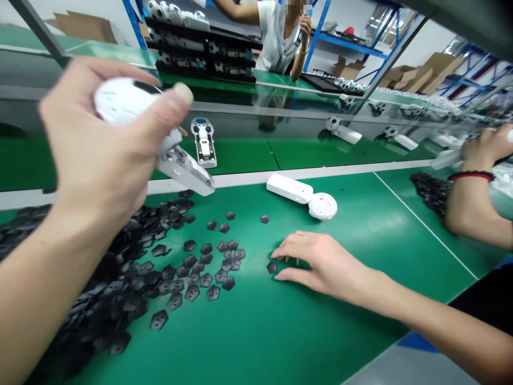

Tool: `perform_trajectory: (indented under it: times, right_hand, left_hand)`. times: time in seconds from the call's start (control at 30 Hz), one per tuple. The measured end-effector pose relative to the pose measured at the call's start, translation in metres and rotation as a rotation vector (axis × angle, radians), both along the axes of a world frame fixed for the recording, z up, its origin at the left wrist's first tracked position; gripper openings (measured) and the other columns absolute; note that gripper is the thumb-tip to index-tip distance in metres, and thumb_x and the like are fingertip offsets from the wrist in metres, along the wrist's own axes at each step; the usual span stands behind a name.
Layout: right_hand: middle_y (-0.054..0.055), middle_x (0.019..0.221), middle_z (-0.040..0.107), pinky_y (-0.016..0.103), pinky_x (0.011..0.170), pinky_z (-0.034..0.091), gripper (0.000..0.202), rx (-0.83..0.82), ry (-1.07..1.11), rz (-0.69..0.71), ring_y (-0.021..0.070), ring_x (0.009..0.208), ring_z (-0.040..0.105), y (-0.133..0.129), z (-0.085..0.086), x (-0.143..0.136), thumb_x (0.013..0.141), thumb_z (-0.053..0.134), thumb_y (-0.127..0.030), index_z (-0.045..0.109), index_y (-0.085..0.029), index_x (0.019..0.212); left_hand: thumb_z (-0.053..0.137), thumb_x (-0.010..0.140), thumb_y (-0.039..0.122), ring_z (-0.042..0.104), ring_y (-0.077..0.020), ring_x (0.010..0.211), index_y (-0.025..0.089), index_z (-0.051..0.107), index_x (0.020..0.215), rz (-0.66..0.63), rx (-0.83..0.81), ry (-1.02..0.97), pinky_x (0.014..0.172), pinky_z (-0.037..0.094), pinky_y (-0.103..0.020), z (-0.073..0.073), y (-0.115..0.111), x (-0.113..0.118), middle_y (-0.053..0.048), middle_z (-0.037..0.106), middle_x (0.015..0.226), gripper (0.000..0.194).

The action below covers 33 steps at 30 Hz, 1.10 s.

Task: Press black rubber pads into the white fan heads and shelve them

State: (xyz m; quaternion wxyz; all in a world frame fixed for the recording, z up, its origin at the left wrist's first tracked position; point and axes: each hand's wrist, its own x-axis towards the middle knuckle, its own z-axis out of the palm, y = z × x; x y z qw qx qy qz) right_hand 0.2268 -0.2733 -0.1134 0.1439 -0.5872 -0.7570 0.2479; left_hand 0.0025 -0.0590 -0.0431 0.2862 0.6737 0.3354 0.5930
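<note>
Left hand (98,141): grip wrapped round white plastic round-headed device (120,101), raised over glossy green worktop (256,337). Right hand (331,264): grip spread either side of small black pentagonal plastic piece (272,267) lying on worktop; contact unclear. Thin piece might skid under an uneven pinch; device could drop if hold loosens.

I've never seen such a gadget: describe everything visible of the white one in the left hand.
The white device looks like glossy plastic: a rounded head with a black patch, and a slimmer handle slanting down toward the picture's right. The left hand grips the head above the green table, partly hiding it.
</note>
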Motion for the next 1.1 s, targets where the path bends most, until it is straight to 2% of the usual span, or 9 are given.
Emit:
perform_trajectory:
  times: [0.1, 0.3, 0.43, 0.5, 0.57, 0.63, 0.77, 0.93, 1.1]
  right_hand:
    - [0.008, 0.107, 0.078, 0.037, 0.083, 0.050, 0.020, 0.042, 0.019, -0.063, 0.0261, 0.098, 0.070, 0.001, -0.012, -0.005, 0.100, 0.077, -0.037, 0.077, -0.020, 0.111]
    - [0.003, 0.093, 0.077, 0.032, 0.076, 0.049, 0.003, -0.048, 0.155, -0.087, 0.0208, 0.084, 0.070, 0.011, -0.012, -0.017, 0.096, 0.078, -0.021, 0.076, -0.021, 0.094]
    - [0.004, 0.088, 0.078, 0.030, 0.069, 0.051, 0.007, -0.061, 0.349, -0.112, 0.0194, 0.076, 0.071, 0.029, 0.008, -0.022, 0.099, 0.070, -0.024, 0.074, -0.022, 0.105]
    - [0.003, 0.088, 0.078, 0.028, 0.069, 0.054, 0.013, 0.005, 0.478, -0.139, 0.0184, 0.078, 0.072, 0.044, 0.024, -0.023, 0.100, 0.068, -0.026, 0.074, -0.022, 0.112]
    - [0.003, 0.086, 0.078, 0.027, 0.070, 0.057, 0.011, 0.049, 0.623, -0.157, 0.0168, 0.076, 0.073, 0.062, 0.041, -0.024, 0.099, 0.069, -0.027, 0.075, -0.021, 0.105]
    - [0.003, 0.084, 0.079, 0.027, 0.070, 0.060, 0.010, 0.044, 0.780, -0.150, 0.0160, 0.073, 0.075, 0.080, 0.055, -0.025, 0.096, 0.072, -0.028, 0.077, -0.020, 0.097]
    - [0.003, 0.084, 0.081, 0.029, 0.076, 0.064, 0.022, -0.014, 0.993, -0.072, 0.0175, 0.076, 0.079, 0.111, 0.069, -0.032, 0.084, 0.089, -0.033, 0.082, -0.018, 0.099]
    - [0.001, 0.076, 0.078, 0.025, 0.067, 0.064, 0.025, 0.045, 1.206, -0.040, 0.0128, 0.067, 0.073, 0.133, 0.074, -0.041, 0.084, 0.090, -0.043, 0.084, -0.019, 0.086]
    - [0.000, 0.078, 0.076, 0.019, 0.060, 0.059, 0.027, 0.120, 1.256, -0.120, 0.0104, 0.069, 0.068, 0.136, 0.067, -0.048, 0.079, 0.093, -0.045, 0.085, -0.020, 0.082]
  left_hand:
    - [0.087, 0.089, 0.046, 0.059, -0.0092, 0.085, 0.011, 0.075, 0.111, 0.061, 0.101, 0.133, 0.076, 0.043, -0.022, -0.008, -0.008, 0.003, 0.002, 0.070, 0.096, 0.044]
    - [0.075, 0.096, 0.050, 0.057, -0.0126, 0.078, 0.018, 0.075, 0.095, -0.078, -0.064, 0.165, 0.070, 0.042, -0.024, -0.019, -0.002, -0.001, 0.003, 0.069, 0.090, 0.032]
    - [0.077, 0.090, 0.060, 0.060, -0.0165, 0.081, 0.020, 0.077, 0.100, -0.088, -0.257, 0.163, 0.067, 0.042, -0.027, -0.018, 0.012, -0.011, 0.001, 0.072, 0.091, 0.041]
    - [0.079, 0.085, 0.064, 0.063, -0.0194, 0.084, 0.021, 0.076, 0.104, -0.163, -0.433, 0.132, 0.068, 0.045, -0.028, -0.016, 0.018, -0.017, -0.001, 0.073, 0.093, 0.048]
    - [0.081, 0.079, 0.068, 0.068, -0.0238, 0.088, 0.020, 0.075, 0.105, -0.251, -0.577, 0.109, 0.072, 0.052, -0.031, -0.015, 0.023, -0.022, -0.004, 0.075, 0.094, 0.055]
    - [0.084, 0.073, 0.070, 0.072, -0.0276, 0.091, 0.020, 0.073, 0.101, -0.300, -0.670, 0.087, 0.076, 0.057, -0.035, -0.014, 0.026, -0.025, -0.007, 0.076, 0.093, 0.059]
    - [0.091, 0.065, 0.065, 0.073, -0.0266, 0.088, 0.021, 0.070, 0.090, -0.333, -0.762, 0.021, 0.074, 0.059, -0.033, -0.011, 0.022, -0.027, -0.005, 0.073, 0.084, 0.054]
    - [0.075, 0.079, 0.066, 0.063, -0.0205, 0.065, 0.019, 0.068, 0.073, -0.425, -0.661, 0.046, 0.057, 0.049, -0.029, -0.013, 0.009, -0.019, -0.005, 0.068, 0.070, 0.047]
    - [0.058, 0.097, 0.057, 0.061, -0.0220, 0.067, 0.019, 0.074, 0.076, -0.417, -0.263, 0.039, 0.059, 0.047, -0.033, -0.027, -0.003, -0.019, -0.007, 0.071, 0.073, 0.046]
